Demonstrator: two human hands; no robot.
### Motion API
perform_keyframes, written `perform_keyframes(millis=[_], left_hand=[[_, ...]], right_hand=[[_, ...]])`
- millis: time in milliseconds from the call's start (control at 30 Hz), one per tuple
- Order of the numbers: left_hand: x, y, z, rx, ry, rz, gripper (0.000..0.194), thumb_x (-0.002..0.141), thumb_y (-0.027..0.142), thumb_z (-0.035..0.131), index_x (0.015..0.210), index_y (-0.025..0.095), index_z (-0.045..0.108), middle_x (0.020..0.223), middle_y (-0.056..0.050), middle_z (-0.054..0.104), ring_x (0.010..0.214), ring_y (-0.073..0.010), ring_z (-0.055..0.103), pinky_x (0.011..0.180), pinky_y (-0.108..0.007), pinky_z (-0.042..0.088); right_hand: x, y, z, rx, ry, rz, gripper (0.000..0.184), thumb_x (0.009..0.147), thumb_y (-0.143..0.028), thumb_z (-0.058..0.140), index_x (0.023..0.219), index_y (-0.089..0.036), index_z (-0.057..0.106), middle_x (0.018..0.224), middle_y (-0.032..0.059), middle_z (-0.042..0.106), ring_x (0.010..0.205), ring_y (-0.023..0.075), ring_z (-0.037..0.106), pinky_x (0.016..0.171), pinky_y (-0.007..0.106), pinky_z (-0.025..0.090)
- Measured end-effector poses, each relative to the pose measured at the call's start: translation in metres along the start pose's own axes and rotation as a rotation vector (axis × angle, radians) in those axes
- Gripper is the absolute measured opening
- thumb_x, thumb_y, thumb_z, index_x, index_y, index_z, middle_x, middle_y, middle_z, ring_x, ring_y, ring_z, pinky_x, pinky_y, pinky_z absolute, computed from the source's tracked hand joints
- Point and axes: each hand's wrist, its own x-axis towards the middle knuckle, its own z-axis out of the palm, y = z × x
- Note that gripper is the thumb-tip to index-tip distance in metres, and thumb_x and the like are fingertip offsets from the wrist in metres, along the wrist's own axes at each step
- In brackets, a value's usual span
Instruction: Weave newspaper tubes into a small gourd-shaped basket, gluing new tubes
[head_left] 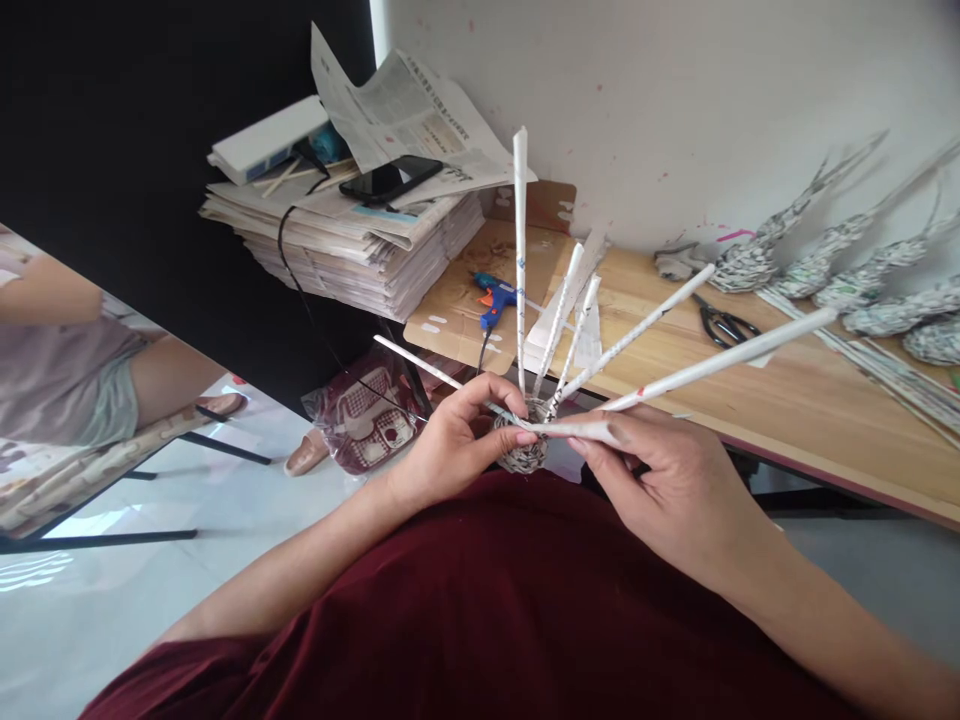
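Possibly trouble: left hand (454, 440) pinches a paper strip (562, 429) by the small woven basket (525, 461) just beneath it, right hand (671, 475) grips farther along, and too hard a tug could crease or tear the strip.

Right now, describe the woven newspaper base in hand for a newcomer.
Start at the pale wooden table by the white wall. Before its near edge, at the left hand, is a small, round woven newspaper base. Unlike tapering woven paper pieces by the wall, its white paper tubes fan apart.
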Motion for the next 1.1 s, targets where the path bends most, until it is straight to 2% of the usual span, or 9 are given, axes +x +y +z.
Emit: perform_keyframes(millis=[267,467,833,967,1100], left_hand=[[-0.0016,-0.0003,0.0018,0.03,0.02,0.019,0.026,0.084,0.03,0.082,0.094,0.018,0.061,0.093,-0.003,0.061,0.079,-0.0121,0.058,0.068,-0.023,0.047],[-0.0029,-0.0005,0.0,0.127,0.022,0.083,0.021,0.087,0.029,0.078,0.096,0.018,0.063,0.092,-0.003,0.064,0.085,-0.0145,0.061,0.079,-0.027,0.05],[-0.0021,0.001,0.0003,0.15,0.003,0.114,0.019,0.088,0.028,0.077,0.092,0.018,0.061,0.091,-0.004,0.064,0.086,-0.0154,0.061,0.082,-0.028,0.049],[-0.0016,0.0029,0.0006,0.137,0.001,0.115,0.019,0.087,0.027,0.077,0.092,0.018,0.062,0.09,-0.003,0.064,0.084,-0.0145,0.06,0.08,-0.027,0.049],[-0.0014,0.0055,0.0012,0.125,-0.01,0.098,0.019,0.088,0.027,0.077,0.09,0.017,0.061,0.088,-0.002,0.063,0.082,-0.0138,0.059,0.079,-0.026,0.048]], right_hand=[[-0.0002,-0.0004,-0.0003,-0.012,-0.015,0.016,0.028,0.097,-0.016,0.056,0.11,-0.027,0.078,0.098,0.0045,0.079,0.089,0.0205,0.074,0.079,0.032,0.058],[-0.0018,0.0007,-0.0001,-0.007,-0.029,0.02,0.029,0.097,-0.014,0.056,0.111,-0.027,0.077,0.098,0.0027,0.079,0.086,0.0188,0.073,0.08,0.031,0.055],[-0.0004,0.0025,-0.0009,0.026,-0.002,-0.047,0.028,0.097,-0.013,0.055,0.109,-0.025,0.077,0.093,0.0031,0.077,0.084,0.0164,0.072,0.08,0.029,0.056],[-0.0005,0.003,-0.0007,0.026,0.004,-0.044,0.029,0.097,-0.014,0.055,0.108,-0.026,0.078,0.098,0.0034,0.078,0.088,0.017,0.073,0.083,0.029,0.058],[-0.0006,0.0023,-0.0009,-0.022,0.021,-0.045,0.029,0.096,-0.013,0.056,0.107,-0.027,0.079,0.095,0.0033,0.079,0.084,0.0179,0.074,0.078,0.029,0.058]])
